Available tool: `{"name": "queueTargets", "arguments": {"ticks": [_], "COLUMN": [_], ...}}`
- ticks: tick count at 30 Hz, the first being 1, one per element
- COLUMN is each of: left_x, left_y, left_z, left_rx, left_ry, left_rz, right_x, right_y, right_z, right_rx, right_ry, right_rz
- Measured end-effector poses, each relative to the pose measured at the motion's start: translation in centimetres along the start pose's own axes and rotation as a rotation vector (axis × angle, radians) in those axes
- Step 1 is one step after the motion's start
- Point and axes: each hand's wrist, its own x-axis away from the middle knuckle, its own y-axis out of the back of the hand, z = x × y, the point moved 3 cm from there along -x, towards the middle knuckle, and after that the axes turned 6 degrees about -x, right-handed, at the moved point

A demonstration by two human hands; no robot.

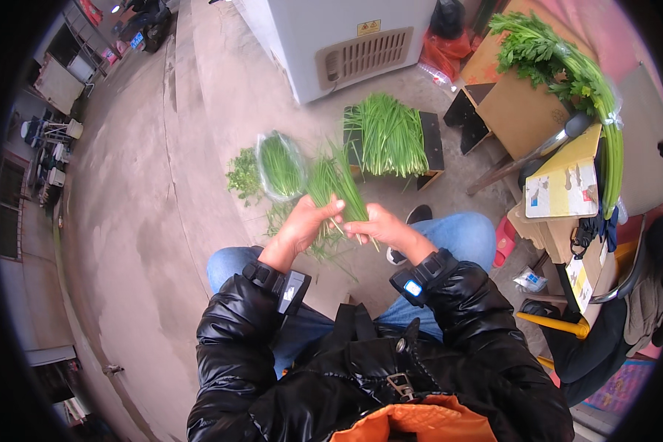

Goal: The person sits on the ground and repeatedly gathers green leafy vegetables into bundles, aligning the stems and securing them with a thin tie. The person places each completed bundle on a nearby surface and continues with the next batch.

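Both my hands are closed on garlic chives in front of my knees. My left hand (307, 222) grips some of the long thin green leaves, thumb on top, with pale stem ends below. Close beside it, my right hand (385, 227) pinches another part of the bunch of garlic chives (352, 193). Just beyond, a thick pile of garlic chives (390, 140) lies across a low black stool (433, 134). To the left, a clear plastic bag (262, 166) on the ground holds more of them.
Leafy green scraps (243, 177) lie left of the bag. A large white appliance (291, 44) with a vent stands ahead. At right, celery (610, 118) rests over cardboard (519, 110), near a chair (644, 250). Concrete floor (125, 184) stretches left towards a parked scooter (151, 26).
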Motion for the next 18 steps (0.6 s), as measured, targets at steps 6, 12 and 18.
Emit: {"name": "queueTargets", "arguments": {"ticks": [6,12,18], "left_x": [-0.5,0.9,1.5], "left_y": [0.2,1.0,1.7], "left_z": [-0.1,-0.8,-1.7], "left_rx": [-0.189,-0.139,-0.231], "left_ry": [0.029,0.044,0.025], "left_rz": [0.044,0.006,0.06], "right_x": [-0.7,-2.4,-2.8], "right_y": [-0.7,-2.3,-3.6], "right_z": [-1.9,-2.1,-1.3], "right_rx": [-0.029,-0.114,-0.184], "right_ry": [-0.064,0.025,0.06], "right_rz": [0.113,0.094,0.134]}}
